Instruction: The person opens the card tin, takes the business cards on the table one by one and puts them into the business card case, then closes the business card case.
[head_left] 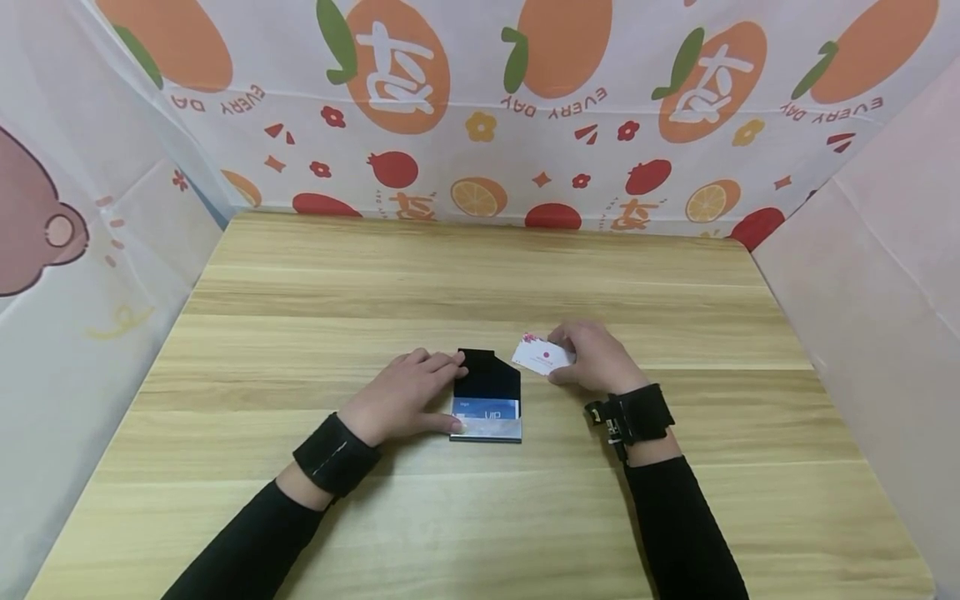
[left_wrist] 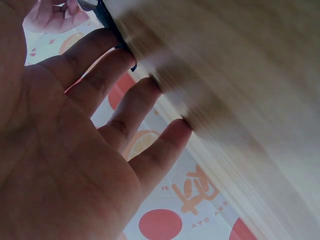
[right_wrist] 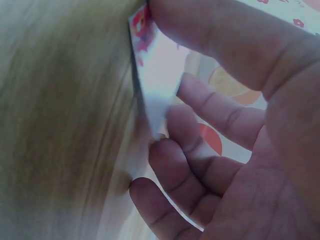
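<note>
A card holder [head_left: 487,380] lies open on the table, its black flap folded back away from me. A blue card marked VIP [head_left: 487,409] sits in its silvery near part. My left hand [head_left: 408,392] spreads over the holder's left side, thumb on the near part and fingertips at the flap. In the left wrist view, the other fingers [left_wrist: 172,142] of that hand extend to the tabletop. Right of the holder, my right hand [head_left: 596,358] pinches a white business card [head_left: 542,355] with pink flowers between thumb and fingers. The right wrist view shows this card [right_wrist: 160,75] edge-on, tilted near the wood.
The wood-grain table [head_left: 480,275] reaches back to a fruit-print cloth [head_left: 480,150]. Pale cloth walls stand along its left and right sides. Both wrists wear black straps [head_left: 337,454], and the right one carries a small device.
</note>
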